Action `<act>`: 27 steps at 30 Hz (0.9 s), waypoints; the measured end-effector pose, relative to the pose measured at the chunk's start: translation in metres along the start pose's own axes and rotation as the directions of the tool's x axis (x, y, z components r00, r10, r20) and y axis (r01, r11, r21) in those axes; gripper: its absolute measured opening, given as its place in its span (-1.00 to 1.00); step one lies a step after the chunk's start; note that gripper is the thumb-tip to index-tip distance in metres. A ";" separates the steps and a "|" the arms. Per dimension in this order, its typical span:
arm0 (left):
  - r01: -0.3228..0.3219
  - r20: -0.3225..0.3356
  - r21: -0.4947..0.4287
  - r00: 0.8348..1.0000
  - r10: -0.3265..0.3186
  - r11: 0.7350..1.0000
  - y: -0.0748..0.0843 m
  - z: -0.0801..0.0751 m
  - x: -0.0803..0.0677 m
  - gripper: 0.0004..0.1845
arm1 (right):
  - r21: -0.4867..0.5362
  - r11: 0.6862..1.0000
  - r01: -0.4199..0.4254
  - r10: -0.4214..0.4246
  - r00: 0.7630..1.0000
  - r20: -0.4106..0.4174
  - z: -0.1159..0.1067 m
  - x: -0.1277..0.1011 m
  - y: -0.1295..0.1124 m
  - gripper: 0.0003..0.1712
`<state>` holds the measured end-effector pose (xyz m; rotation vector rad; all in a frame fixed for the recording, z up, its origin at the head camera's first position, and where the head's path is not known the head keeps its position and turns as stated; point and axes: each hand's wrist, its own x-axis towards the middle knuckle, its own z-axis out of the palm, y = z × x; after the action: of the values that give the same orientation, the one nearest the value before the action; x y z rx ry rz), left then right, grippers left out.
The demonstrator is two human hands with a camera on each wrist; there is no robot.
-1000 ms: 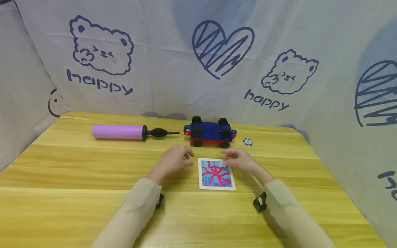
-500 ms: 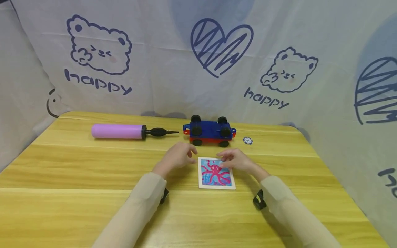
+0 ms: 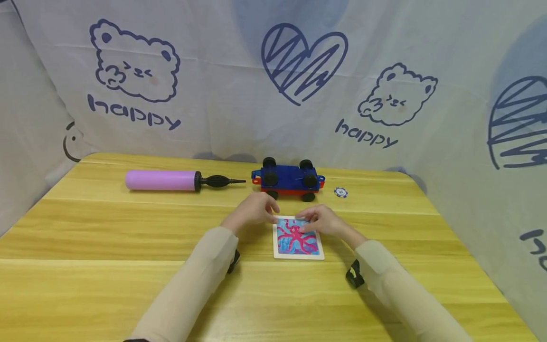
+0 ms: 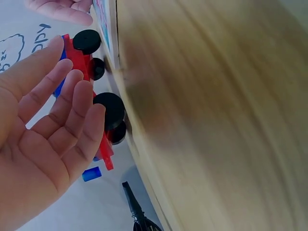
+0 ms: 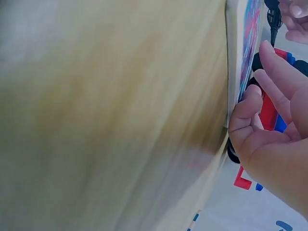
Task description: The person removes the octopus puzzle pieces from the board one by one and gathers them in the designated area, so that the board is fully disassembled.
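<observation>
Behind the wooden table we see a pale cloth printed with bears and hearts. We find the octopus picture board lying flat near the table's middle, our two hands at its far edge. Our left hand hovers at the board's far left corner, fingers straight and relaxed. Our right hand rests curled fingertips on the far right edge. Beyond them stand the toy car, a purple pump and a small poker chip.
</observation>
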<state>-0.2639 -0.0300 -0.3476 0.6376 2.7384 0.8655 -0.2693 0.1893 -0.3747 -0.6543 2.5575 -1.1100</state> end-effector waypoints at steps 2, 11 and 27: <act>0.017 0.022 -0.024 1.000 -0.016 1.000 0.000 0.002 0.002 -0.78 | -0.013 1.000 -0.002 0.002 1.000 0.001 0.000 0.000 0.000 -0.64; 0.056 0.073 -0.015 0.996 -0.055 0.998 -0.001 0.007 0.013 -0.78 | -0.070 0.997 -0.035 0.034 0.999 -0.007 0.004 0.003 -0.002 -0.61; 0.107 0.117 0.012 0.987 -0.107 0.994 -0.001 0.011 0.017 -0.80 | -0.077 0.996 -0.055 0.054 0.999 -0.005 0.005 0.003 -0.004 -0.61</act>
<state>-0.2761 -0.0175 -0.3583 0.5197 2.6432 0.7711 -0.2687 0.1822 -0.3755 -0.5975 2.6156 -1.0005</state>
